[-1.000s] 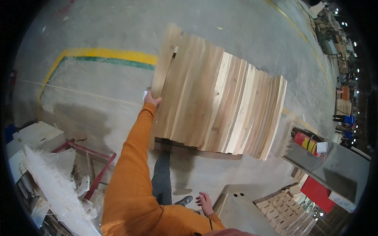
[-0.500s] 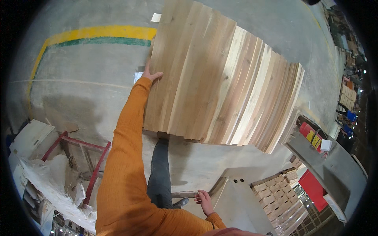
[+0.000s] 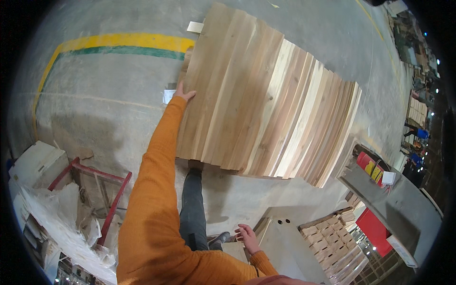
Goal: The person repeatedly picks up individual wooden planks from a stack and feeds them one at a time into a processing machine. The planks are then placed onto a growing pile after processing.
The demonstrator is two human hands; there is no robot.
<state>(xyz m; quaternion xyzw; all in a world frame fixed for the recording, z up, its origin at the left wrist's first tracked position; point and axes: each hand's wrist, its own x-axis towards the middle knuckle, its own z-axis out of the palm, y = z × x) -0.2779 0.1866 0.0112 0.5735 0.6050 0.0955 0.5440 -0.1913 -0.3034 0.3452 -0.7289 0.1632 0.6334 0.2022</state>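
A tall stack of planed wooden boards (image 3: 247, 99), laid side by side in pale and brown strips, fills the upper middle. My left hand (image 3: 184, 93) grips the stack's left edge, its thumb on top of the outermost board and its fingers at the side, partly hidden. Low in the middle, close to my body, my right hand (image 3: 248, 237) hangs apart from the boards. Its fingers are loosely bent and spread, and I see nothing in them.
A red metal frame (image 3: 114, 209) with torn white wrapping (image 3: 61, 213) stands at lower left. A grey machine table (image 3: 394, 204) with red parts is at right, beside a pallet of stacked wooden blocks (image 3: 327, 237). A pale grey cabinet (image 3: 280, 247) stands near my right hand.
The view has shifted slightly, so the stack sits a little lower. My left hand stays on its edge. My right hand's fingers have loosened a little.
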